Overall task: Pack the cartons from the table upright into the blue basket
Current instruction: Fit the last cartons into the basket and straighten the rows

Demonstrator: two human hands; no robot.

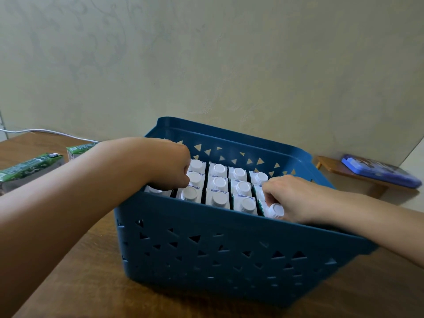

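Blue basket point(229, 244): upright cartons point(219, 183) nearly fill it. My left hand point(169, 164) curls among them, my right hand point(291, 198) pinches a tilted corner carton point(273, 210). Two cartons point(29, 168) remain at the desk's far left edge.

A wooden table point(75, 260) with a warm brown grain fills the lower part of the frame. Behind it a pale greenish wall point(206, 60) with a faint swirling pattern takes up the whole upper half. At the far left a thin white cable point(46, 131) runs along the back edge of the table, close to the wall. At the right edge of the frame a small wooden shelf point(358, 177) stands against the wall, apart from the table. A flat blue case point(380, 171) lies on it, slightly blurred, its far end reaching the frame's border.
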